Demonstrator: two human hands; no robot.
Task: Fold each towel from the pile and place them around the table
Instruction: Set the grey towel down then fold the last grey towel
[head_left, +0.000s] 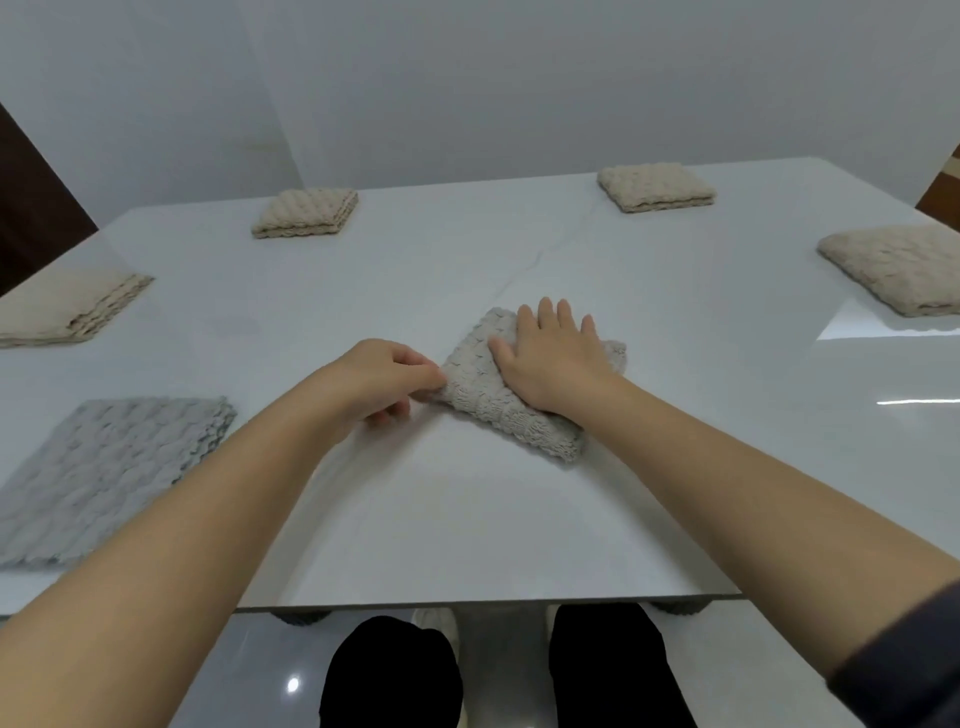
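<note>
Our right hand (558, 358) lies flat, hiding half the folded beige knitted towel (498, 410) mid white tabletop (467, 519); our left hand (387, 376) pinches its left corner. Grey knitted towel (104, 467) at the near-left corner's cut off.

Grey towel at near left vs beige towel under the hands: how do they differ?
Grey towel lies wide and untouched; beige towel is folded small, pressed by the right hand and pinched at its edge by the left hand. Both share a bumpy weave and lie on the table.
</note>
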